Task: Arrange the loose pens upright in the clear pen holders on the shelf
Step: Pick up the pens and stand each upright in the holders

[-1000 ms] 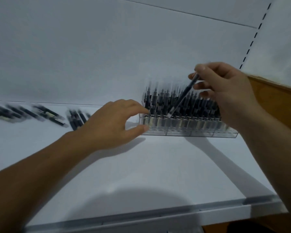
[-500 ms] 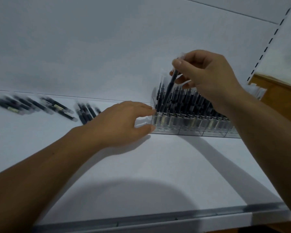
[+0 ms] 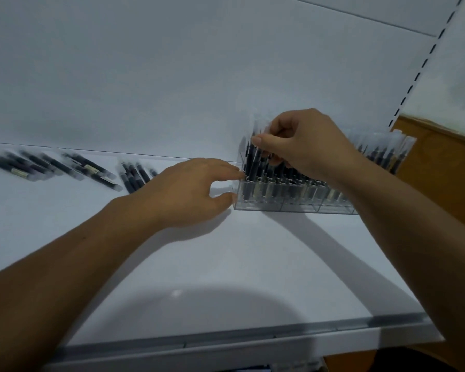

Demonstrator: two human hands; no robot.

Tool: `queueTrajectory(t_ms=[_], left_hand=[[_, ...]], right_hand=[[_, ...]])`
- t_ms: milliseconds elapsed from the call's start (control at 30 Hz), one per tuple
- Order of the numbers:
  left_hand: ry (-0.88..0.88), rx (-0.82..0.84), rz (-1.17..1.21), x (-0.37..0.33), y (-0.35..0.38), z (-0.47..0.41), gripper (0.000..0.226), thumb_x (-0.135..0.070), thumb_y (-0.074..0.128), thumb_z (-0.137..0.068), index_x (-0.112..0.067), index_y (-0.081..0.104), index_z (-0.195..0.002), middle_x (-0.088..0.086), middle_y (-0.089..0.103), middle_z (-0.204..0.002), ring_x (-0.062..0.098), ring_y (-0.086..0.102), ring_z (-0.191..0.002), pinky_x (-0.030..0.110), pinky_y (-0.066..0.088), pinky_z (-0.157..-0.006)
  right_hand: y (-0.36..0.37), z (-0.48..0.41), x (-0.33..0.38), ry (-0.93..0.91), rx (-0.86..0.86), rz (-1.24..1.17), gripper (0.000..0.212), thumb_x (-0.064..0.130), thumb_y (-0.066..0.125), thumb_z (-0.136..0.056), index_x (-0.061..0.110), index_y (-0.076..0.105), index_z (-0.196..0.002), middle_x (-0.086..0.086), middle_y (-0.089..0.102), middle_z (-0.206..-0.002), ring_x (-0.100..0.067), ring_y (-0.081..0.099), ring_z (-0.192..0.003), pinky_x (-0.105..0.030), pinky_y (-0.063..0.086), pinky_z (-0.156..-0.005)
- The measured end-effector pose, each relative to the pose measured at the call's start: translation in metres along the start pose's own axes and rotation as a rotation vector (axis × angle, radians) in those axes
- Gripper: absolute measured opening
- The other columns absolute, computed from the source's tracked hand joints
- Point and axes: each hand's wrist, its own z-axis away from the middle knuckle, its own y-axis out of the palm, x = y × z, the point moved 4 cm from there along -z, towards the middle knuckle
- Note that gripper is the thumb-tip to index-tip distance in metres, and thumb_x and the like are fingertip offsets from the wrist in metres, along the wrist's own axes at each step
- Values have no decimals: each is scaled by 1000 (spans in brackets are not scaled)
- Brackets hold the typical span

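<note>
At the holder (image 3: pixel 275 204), our right hand (image 3: pixel 304 146) pinches a pen (image 3: pixel 256 161) near its top, likely light, stiff and slick, while our left hand (image 3: pixel 183 191) braces it, fingers spread

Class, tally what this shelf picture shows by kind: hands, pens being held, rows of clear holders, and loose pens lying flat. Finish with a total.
Hands: 2, the left hand and the right hand
Held: 1, the pen pinched by the right hand
Rows of clear pen holders: 1
Flat-lying loose pens: too blurred to count
Total counted: 4
</note>
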Motion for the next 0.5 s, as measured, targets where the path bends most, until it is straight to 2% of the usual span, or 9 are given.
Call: queueTrajectory(t_ms=[100,167,267,333,433,500], left_hand=[[-13,16,5,1,-1,-1,42,-40,55,-93,-42,50,-134,-25,46,-139,1,40,-129,24,31,-106],[-62,19,14,6,-5,-1,40,-42,54,-93,-43,50,-133,-23,49,-136,2,44,-125,25,35,-103],[-207,10,-24,20,-21,0,37,-45,51,-94,-43,51,-131,-16,52,-132,8,50,-111,28,37,-95],[-314,14,-85,36,-33,2,36,-45,50,-95,-41,53,-130,-12,52,-136,14,51,-116,29,36,-94],[-444,35,-114,69,-46,22,34,-43,50,-95,-39,55,-128,-8,52,-138,17,50,-120,31,38,-96],[-494,60,-143,93,-49,43,35,-42,49,-95,-36,56,-129,-7,53,-138,18,51,-121,33,40,-99]], right_hand=[[-4,9,-1,14,31,93,27,46,66,-88,20,71,-82,5,73,-74,-10,70,-70,-31,57,-70],[-6,19,-1,9,47,160,31,48,63,-89,19,71,-81,3,73,-75,-14,69,-73,-36,58,-74],[4,31,7,-4,134,149,31,47,62,-89,21,70,-72,6,72,-69,-12,69,-70,-33,57,-72],[23,36,17,-40,226,124,27,44,63,-89,24,70,-73,10,72,-70,-7,68,-69,-31,57,-74],[60,34,32,-103,316,85,15,36,62,-91,26,72,-86,15,70,-77,-6,66,-78,-28,53,-78],[84,26,42,-162,327,57,12,33,59,-93,29,70,-96,17,68,-90,-7,63,-91,-27,49,-85]])
